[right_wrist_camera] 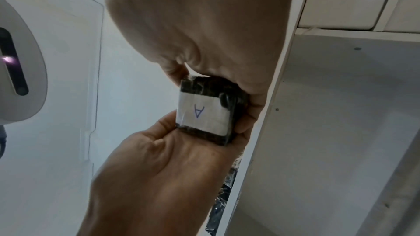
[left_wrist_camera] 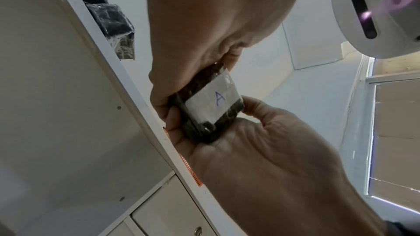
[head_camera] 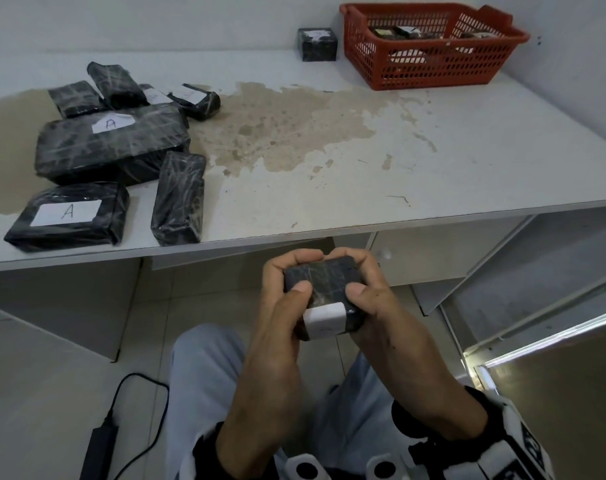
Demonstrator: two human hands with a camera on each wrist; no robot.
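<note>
- Grip: the left hand (head_camera: pixel 277 306) and right hand (head_camera: pixel 374 299) were both curled round one small black wrapped parcel (head_camera: pixel 324 287). Each hand took an end, with thumbs (head_camera: pixel 299 289) pressed on its top face and fingers hooked over the far edge. Neither hand had any slack.
- The parcel was held in the air over the person's lap, nearer than the table (head_camera: pixel 433 150) and below its front edge, touching nothing but the hands.
- A white label (head_camera: pixel 324 318) wrapped over the near end onto the underside. Both wrist views showed a handwritten "A" on it.
- Step, as judged: reading the label to sort the parcel. The next move probably needs the parcel lifted above the table edge and carried to one side, likely in one hand.
- Beyond the grip to its left was a cluster of black parcels on the table, two of them marked "A" (head_camera: pixel 111 143).
- Beyond the grip to its right, well apart, stood an orange basket (head_camera: pixel 433 69) holding more parcels, with a lone parcel (head_camera: pixel 317 44) just beside it.
- In the way: only the table edge. A stained patch of tabletop lay straight ahead.
- Below the grip to its left, a power adapter (head_camera: pixel 100 441) lay on the floor, well apart.
</note>
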